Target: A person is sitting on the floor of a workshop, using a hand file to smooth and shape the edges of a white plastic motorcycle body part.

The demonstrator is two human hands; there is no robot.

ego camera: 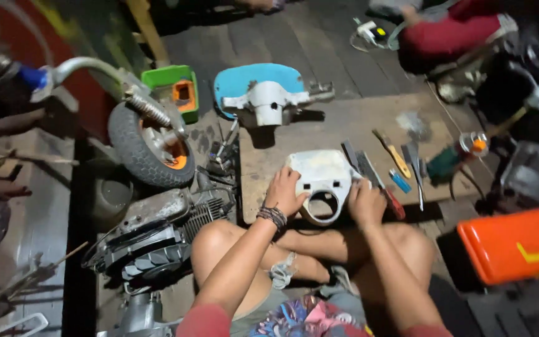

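Note:
A white scooter headlight housing (320, 178) with a round opening lies on a wooden board (344, 125) in front of my crossed legs. My left hand (284, 192), with a dark braided bracelet on the wrist, rests flat on the housing's left side. My right hand (364, 201) grips its right edge. Right beside that hand lie several hand tools (375, 175), among them files, a red-handled one, a blue-handled one and a yellow-handled brush (392, 150).
A blue and white scooter body panel (263, 93) lies beyond the board. At left stand a small wheel with an orange hub (151, 146) on a fork, and an engine (163, 231). An orange toolbox (516, 243) sits at right. Another person in red (450, 31) is at the far right.

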